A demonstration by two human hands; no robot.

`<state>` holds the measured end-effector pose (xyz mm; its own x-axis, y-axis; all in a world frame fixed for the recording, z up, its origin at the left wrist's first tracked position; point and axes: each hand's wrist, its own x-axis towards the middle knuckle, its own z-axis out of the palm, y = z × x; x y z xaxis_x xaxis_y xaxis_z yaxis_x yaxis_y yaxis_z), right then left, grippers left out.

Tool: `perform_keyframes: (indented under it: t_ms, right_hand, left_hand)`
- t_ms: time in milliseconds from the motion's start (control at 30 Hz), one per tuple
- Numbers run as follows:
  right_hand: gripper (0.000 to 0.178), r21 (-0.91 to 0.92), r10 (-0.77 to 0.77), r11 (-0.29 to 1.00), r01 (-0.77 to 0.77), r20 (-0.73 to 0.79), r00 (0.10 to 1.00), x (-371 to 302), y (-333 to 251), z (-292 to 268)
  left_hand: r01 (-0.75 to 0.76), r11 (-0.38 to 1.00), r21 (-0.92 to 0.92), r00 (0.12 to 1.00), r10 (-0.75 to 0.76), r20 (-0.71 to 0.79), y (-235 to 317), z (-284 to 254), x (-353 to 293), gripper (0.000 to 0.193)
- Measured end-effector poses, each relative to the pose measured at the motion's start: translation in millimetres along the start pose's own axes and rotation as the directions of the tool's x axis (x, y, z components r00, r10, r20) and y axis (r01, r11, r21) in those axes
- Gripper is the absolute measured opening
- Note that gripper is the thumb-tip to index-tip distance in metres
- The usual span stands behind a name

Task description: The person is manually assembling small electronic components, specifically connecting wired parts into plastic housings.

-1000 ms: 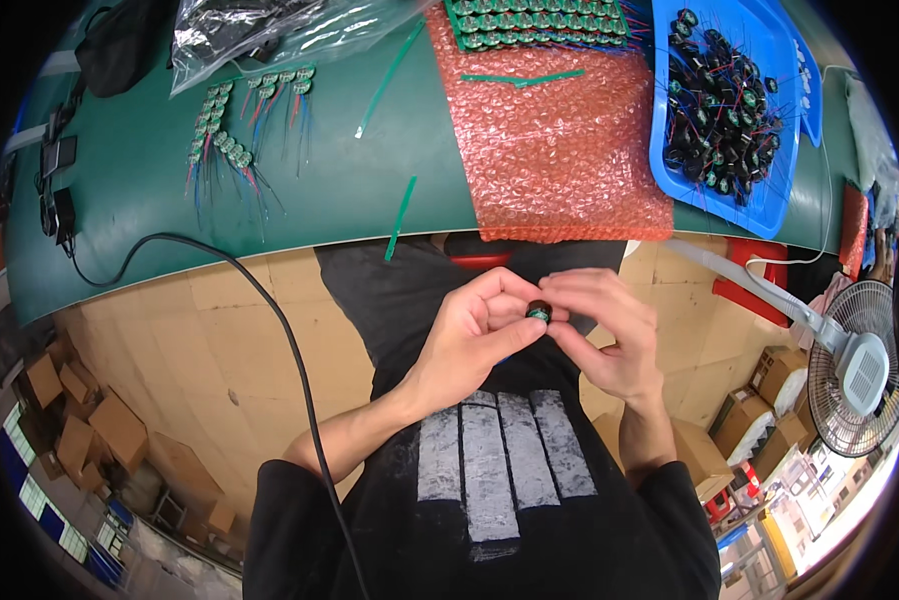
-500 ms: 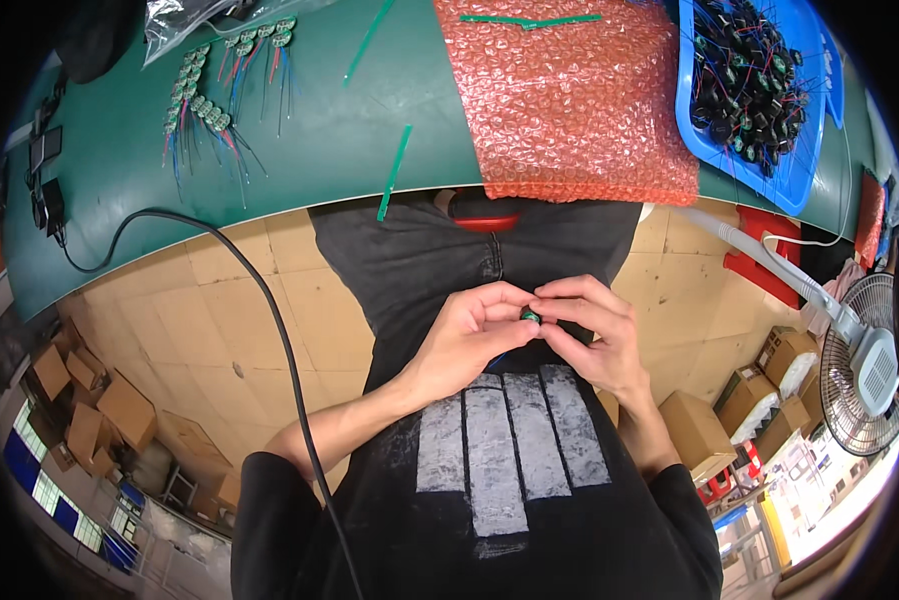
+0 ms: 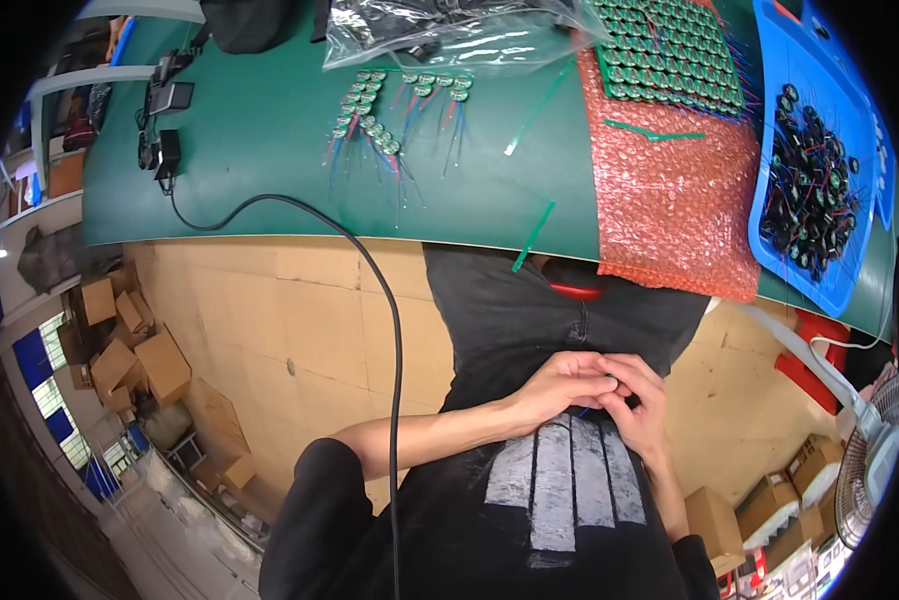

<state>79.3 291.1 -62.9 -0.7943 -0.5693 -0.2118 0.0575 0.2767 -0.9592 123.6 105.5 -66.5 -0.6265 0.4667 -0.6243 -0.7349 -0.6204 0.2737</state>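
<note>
In front of my chest, my left hand [image 3: 561, 388] and my right hand [image 3: 641, 402] meet, fingertips pinched together. Between them is a small round wired part [image 3: 612, 379], nearly all covered by the fingers; only a dark bit shows. A short blue wire [image 3: 582, 412] hangs below the left hand. On the green table, small round circuit boards [image 3: 366, 100] with red and blue wires lie in joined strips. The blue tray [image 3: 759, 215] at the right holds a heap of black round parts with thin wires.
Red bubble wrap [image 3: 674, 200] overhangs the table's near edge, with a panel of green round boards [image 3: 669, 60] on it. Thin green strips [image 3: 535, 236] lie about. A black cable [image 3: 394, 340] runs past my left arm. A clear plastic bag [image 3: 449, 40] lies at the back.
The view has swung left and up, so the board panel and more table show. My hands have drawn closer together, and the green round part they held is now mostly hidden.
</note>
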Motion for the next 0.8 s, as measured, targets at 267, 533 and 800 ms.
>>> perform_keyframes:
  t_ms: [267, 533, 800]
  right_hand:
    - [0.044, -0.086, -0.026, 0.996, 0.03, 0.053, 0.998, 5, -8, -7]
    - [0.04, 0.582, 0.329, 0.732, -0.354, 0.153, 0.932, 5, -3, 17]
    - [0.035, 0.555, 0.386, 0.745, -0.37, 0.095, 0.918, 13, 1, 13]
  left_hand:
    - [-0.041, 0.997, 0.07, 0.999, 0.04, 0.016, -3, -5, 5, 0.023]
    - [-0.176, 0.956, 0.233, 0.971, 0.208, -0.118, -4, -4, -2, 0.019]
    - [-0.121, 0.986, 0.116, 0.972, 0.141, -0.189, -1, 0, 9, 0.017]
